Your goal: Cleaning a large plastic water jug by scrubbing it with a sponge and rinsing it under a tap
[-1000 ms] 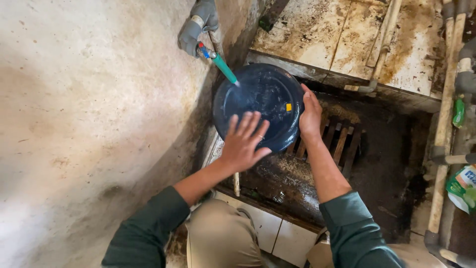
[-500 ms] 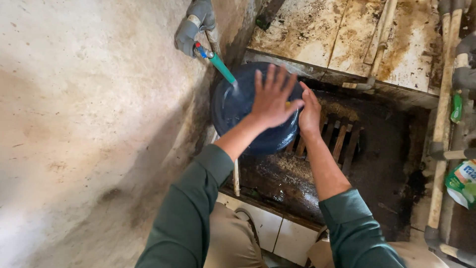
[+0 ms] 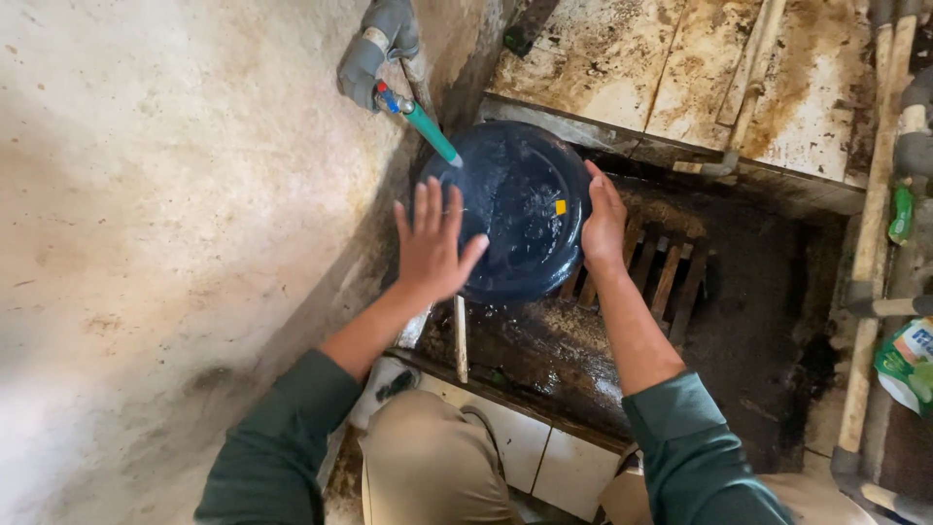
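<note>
Dark green long sleeves pushed up the forearms, khaki trousers, bare hands (image 3: 432, 243).
</note>
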